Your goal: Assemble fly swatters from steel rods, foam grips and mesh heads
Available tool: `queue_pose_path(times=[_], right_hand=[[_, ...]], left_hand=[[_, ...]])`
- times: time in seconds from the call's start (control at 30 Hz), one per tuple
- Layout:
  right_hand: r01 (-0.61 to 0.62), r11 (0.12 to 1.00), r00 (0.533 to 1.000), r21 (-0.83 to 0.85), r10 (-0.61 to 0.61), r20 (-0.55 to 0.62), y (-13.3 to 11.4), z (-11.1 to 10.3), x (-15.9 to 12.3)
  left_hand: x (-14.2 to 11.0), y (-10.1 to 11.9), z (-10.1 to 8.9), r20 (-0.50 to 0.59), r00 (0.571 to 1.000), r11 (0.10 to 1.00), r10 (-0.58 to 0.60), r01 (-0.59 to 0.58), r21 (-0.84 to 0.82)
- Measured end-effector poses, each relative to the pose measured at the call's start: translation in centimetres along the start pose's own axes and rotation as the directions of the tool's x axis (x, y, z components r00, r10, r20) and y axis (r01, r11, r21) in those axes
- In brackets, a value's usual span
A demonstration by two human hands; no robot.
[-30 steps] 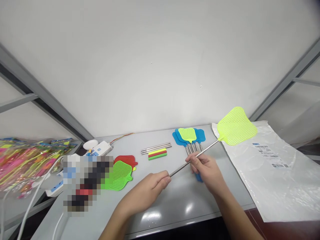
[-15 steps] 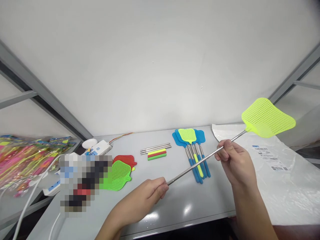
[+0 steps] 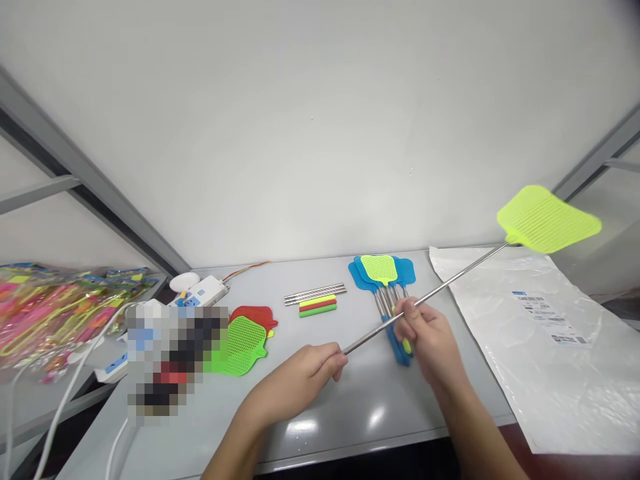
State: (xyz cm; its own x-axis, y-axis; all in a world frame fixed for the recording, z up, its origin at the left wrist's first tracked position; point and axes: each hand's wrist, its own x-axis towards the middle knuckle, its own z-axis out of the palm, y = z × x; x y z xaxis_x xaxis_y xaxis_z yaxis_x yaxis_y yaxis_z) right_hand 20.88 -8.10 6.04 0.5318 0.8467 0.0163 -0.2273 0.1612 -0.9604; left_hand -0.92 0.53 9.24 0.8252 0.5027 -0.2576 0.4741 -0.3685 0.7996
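Observation:
A yellow-green fly swatter with a long, drawn-out metal rod slants across the front of me, its mesh head up at the right. My left hand is closed around its lower end, hiding whatever handle is there. Fingers of my right hand pinch the rod about a third of the way up. Behind that hand lies a bundle of short fly swatters, blue and yellow-green, partly covered by it. To the left are several loose metal rods beside three coloured handle tubes.
Green and red swatter heads overlap on the grey table. Power strips with white cables and a blurred-out dark object stand left. Bagged colourful goods fill the far left. A white plastic mailing bag covers the right side.
My right hand has slid down the rod toward my left hand. The swatter head has shifted slightly up and right, and the rod stays long. The camera view has moved a little.

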Motion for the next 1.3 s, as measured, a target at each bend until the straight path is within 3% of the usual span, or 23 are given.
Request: queue_pose_path(times=[0.13, 0.23, 0.37, 0.47, 0.5, 0.57, 0.73, 0.97, 1.3], right_hand=[[0.181, 0.975, 0.970, 0.128, -0.155, -0.189, -4.1, -4.0, 2.2], [0.217, 0.967, 0.956, 0.136, -0.182, -0.231, -6.0, -5.3, 3.1], [0.238, 0.953, 0.956, 0.187, -0.197, -0.216, -4.0, -3.2, 2.2], [-0.006, 0.999, 1.000, 0.052, 0.006, -0.016, -0.9, -0.7, 0.8], [-0.049, 0.999, 0.998, 0.011, 0.049, 0.038, -0.1, -0.2, 0.4], [-0.047, 0.998, 0.998, -0.030, 0.048, 0.041, 0.7, 0.4, 0.1], [0.029, 0.999, 1.000, -0.041, -0.029, 0.001, -0.8, -0.6, 0.7], [0.129, 0.992, 0.989, 0.015, -0.127, -0.073, -3.3, -1.5, 1.1], [0.185, 0.976, 0.974, 0.113, -0.167, -0.152, -3.8, -2.9, 2.0]], left_hand=[[-1.5, -1.6, -0.1, 0.060, 0.996, 0.996, -0.067, 0.070, -0.049], [-2.4, -1.9, -0.3, 0.052, 0.995, 0.995, -0.082, 0.084, -0.045], [-1.9, -0.8, -0.6, -0.025, 0.998, 0.999, -0.051, 0.052, 0.012], [-0.9, -0.2, -0.7, -0.060, 0.998, 0.999, -0.015, 0.018, 0.048], [-0.7, -0.3, -0.6, -0.065, 0.998, 0.998, -0.006, 0.009, 0.056], [-0.4, -0.6, -0.6, -0.078, 0.997, 0.997, -0.008, 0.014, 0.072], [-0.9, -1.5, -0.4, -0.099, 0.995, 0.994, -0.010, 0.020, 0.103], [-1.0, -0.6, -0.3, -0.088, 0.996, 0.998, 0.004, 0.001, 0.064], [-3.2, -2.6, -2.1, -0.146, 0.988, 0.995, -0.054, 0.066, 0.079]])
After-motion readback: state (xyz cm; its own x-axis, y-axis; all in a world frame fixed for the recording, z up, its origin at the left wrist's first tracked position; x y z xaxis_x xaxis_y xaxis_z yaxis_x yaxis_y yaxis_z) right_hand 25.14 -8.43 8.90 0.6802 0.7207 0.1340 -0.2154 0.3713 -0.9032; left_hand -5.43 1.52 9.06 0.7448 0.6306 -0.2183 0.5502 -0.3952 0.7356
